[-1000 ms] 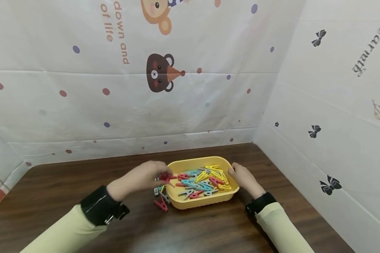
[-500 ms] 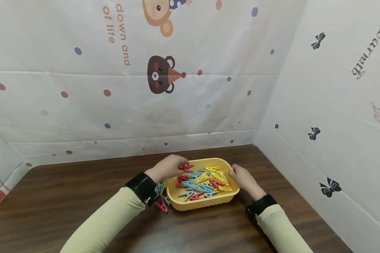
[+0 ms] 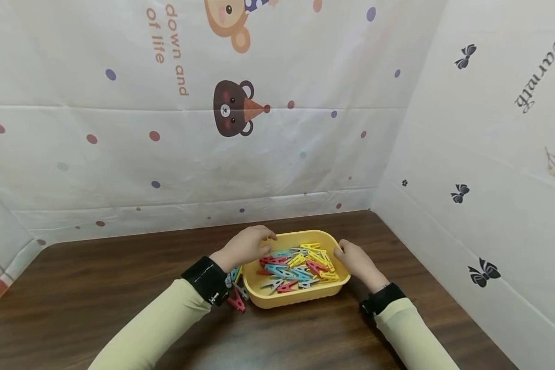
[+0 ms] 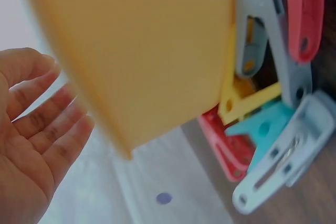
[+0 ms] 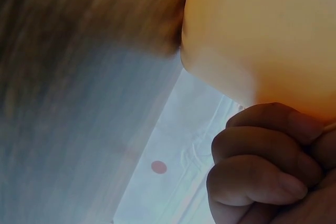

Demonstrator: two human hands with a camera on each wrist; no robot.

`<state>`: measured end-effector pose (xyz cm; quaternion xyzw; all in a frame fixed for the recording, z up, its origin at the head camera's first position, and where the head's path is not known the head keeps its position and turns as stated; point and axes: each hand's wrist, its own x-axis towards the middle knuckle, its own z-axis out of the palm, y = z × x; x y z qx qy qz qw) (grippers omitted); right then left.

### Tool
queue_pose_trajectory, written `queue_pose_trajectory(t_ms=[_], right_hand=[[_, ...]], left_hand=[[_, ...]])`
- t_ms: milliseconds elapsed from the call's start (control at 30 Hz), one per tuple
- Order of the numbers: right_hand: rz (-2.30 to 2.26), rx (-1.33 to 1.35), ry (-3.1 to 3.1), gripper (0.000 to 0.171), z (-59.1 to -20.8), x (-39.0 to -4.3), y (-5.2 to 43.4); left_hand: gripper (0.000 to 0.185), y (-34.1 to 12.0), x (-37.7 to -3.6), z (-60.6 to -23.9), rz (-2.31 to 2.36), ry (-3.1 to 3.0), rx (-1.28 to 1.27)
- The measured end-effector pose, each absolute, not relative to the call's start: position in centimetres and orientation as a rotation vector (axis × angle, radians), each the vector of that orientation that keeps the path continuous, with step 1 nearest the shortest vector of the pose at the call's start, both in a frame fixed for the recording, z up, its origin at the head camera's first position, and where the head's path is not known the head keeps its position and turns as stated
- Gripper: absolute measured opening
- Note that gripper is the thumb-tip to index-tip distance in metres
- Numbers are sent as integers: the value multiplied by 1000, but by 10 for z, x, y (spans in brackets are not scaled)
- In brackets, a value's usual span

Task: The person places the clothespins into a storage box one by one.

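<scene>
A yellow plastic basket (image 3: 300, 300) stands on the table with several red, blue, yellow and grey clothespins (image 3: 299, 264) inside. Over its far left corner is my left hand (image 3: 246, 245), its fingers loosely bent; in the left wrist view the palm holds nothing. My right hand (image 3: 356, 261) grips the basket's right rim, and the right wrist view has its fingers (image 5: 257, 174) curled at the basket wall. Outside the basket's left side, several loose clothespins (image 3: 236, 300) lie close together, partly hidden behind my left wrist. Among them the left wrist view shows a pale grey clothespin (image 4: 286, 153).
The dark wooden table (image 3: 120, 288) extends to the left and in front of the basket. A white printed sheet (image 3: 277, 154) hangs along the back, and another covers the right side (image 3: 448, 226).
My left hand has carried a red clothespin from the left of the basket to over it and let it go inside. The right hand stays on the rim.
</scene>
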<state>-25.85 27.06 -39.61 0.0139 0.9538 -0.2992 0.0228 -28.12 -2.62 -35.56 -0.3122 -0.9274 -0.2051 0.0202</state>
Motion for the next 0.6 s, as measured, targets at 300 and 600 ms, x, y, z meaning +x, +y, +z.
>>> queue_pose_trajectory(t_ms=[300,600], right_hand=[[-920,44,2944,22,-397,-258,271],[-914,58,2953,22,-396,-260,271]], left_hand=[[22,-58,-259,-330,-660,-2776,-1001],[18,-91,-245,-316,-500,-2725,-1087]])
